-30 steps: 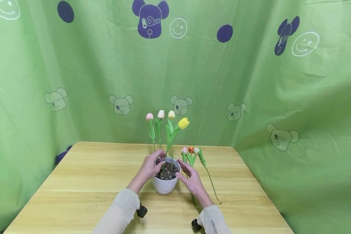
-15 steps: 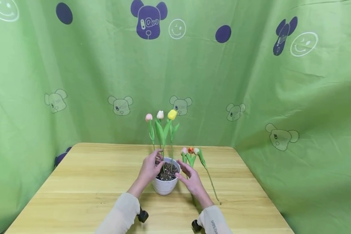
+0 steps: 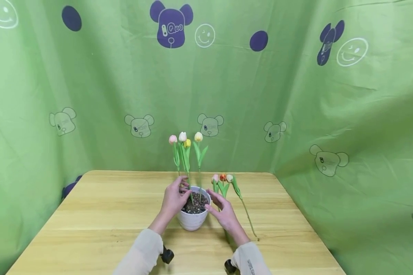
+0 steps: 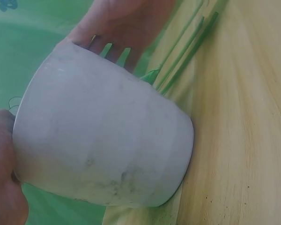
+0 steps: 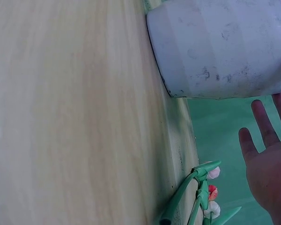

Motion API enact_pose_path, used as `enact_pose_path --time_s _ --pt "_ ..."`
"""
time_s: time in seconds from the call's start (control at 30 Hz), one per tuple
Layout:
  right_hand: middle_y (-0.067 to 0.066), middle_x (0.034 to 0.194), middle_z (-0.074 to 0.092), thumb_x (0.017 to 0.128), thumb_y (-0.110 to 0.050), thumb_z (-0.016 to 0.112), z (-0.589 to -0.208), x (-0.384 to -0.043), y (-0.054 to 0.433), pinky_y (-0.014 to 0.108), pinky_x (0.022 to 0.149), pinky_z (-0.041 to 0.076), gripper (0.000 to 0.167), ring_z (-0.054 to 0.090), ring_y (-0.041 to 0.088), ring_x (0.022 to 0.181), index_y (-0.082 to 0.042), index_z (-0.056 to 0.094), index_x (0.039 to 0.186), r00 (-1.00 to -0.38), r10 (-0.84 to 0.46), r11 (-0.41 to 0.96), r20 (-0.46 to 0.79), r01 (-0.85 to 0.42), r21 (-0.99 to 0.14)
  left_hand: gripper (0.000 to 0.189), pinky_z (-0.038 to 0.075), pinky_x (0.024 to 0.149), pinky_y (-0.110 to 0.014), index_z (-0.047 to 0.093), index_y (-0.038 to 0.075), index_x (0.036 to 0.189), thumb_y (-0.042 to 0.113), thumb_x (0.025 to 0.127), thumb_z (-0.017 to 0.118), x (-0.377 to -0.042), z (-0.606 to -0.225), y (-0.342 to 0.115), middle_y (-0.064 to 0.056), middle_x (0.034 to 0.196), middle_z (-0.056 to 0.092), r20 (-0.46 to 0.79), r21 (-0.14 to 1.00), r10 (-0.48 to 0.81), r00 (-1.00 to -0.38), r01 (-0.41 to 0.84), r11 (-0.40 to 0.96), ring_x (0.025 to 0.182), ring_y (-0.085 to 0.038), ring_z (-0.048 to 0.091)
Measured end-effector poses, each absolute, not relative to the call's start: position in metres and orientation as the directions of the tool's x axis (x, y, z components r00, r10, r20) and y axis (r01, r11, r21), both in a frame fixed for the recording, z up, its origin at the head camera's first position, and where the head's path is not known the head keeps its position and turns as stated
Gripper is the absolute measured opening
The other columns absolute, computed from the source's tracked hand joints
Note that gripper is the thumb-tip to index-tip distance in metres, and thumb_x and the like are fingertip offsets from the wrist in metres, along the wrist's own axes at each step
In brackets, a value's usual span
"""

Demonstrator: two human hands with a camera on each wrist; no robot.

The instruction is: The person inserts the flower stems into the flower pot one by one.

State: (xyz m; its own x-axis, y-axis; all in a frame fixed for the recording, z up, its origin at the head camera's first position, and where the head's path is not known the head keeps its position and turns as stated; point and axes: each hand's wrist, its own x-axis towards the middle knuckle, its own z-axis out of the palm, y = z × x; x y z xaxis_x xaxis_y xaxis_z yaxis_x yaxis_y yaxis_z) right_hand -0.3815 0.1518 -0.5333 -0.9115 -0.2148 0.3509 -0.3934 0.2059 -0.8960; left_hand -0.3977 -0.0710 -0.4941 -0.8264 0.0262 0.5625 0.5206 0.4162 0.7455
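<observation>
A white ribbed flowerpot point(image 3: 192, 221) of dark soil point(image 3: 197, 204) stands upright on the table. Over its left rim, my left hand point(image 3: 173, 198) pinches the lower stem of a yellow tulip point(image 3: 187, 143) set in the soil. A pink tulip point(image 3: 173, 139), a white tulip point(image 3: 182, 136) and a pale yellow tulip point(image 3: 198, 136) also rise from the pot. My right hand point(image 3: 226, 215) curves beside the right rim, fingers spread and holding nothing. In the left wrist view, the pot point(image 4: 98, 126) hides the stems and most of the left fingers.
Right of the pot, a loose pink tulip point(image 3: 215, 178), an orange-red tulip point(image 3: 223, 177) and a white tulip point(image 3: 230, 178) lie on the wooden table point(image 3: 89, 217). A green patterned curtain point(image 3: 241, 91) hangs around the back and sides.
The yellow tulip's bloom has swung from the right of the pale yellow one to its left, beside the white bloom. Both hands stay nearly in place; the head view has shifted slightly.
</observation>
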Motion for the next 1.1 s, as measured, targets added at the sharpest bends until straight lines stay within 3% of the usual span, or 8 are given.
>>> enact_pose_path --time_s 0.8,0.97,1.1 --pt "0.013 0.155 0.053 0.094 -0.012 0.075 -0.533 -0.380 0.152 0.059 0.124 0.033 0.061 0.051 0.040 0.141 -0.009 0.052 0.151 -0.908 -0.212 0.212 0.362 -0.405 -0.890 0.049 0.064 0.077 -0.023 0.061 0.003 0.131 -0.004 0.085 0.078 -0.391 -0.485 -0.072 -0.018 0.109 0.071 0.544 0.785 0.044 -0.838 0.527 0.326 0.091 -0.029 0.074" --pt "0.013 0.154 0.054 0.095 -0.012 0.075 -0.535 -0.381 0.152 0.057 0.124 0.035 0.060 0.052 0.038 0.140 -0.009 0.053 0.150 -0.898 -0.220 0.217 0.381 -0.426 -0.879 0.048 0.064 0.093 -0.037 0.062 0.004 0.132 0.002 0.087 0.079 -0.382 -0.484 -0.076 -0.018 0.114 0.070 0.566 0.766 0.076 -0.821 0.557 0.319 0.104 -0.033 0.071" --pt "0.013 0.154 0.054 0.095 -0.013 0.075 -0.534 -0.381 0.151 0.056 0.124 0.035 0.060 0.053 0.037 0.140 -0.009 0.053 0.150 -0.897 -0.217 0.218 0.385 -0.429 -0.877 0.054 0.055 0.107 -0.053 0.062 0.006 0.135 0.011 0.086 0.083 -0.375 -0.486 -0.087 -0.014 0.124 0.069 0.578 0.736 0.098 -0.810 0.569 0.365 0.117 -0.036 0.066"
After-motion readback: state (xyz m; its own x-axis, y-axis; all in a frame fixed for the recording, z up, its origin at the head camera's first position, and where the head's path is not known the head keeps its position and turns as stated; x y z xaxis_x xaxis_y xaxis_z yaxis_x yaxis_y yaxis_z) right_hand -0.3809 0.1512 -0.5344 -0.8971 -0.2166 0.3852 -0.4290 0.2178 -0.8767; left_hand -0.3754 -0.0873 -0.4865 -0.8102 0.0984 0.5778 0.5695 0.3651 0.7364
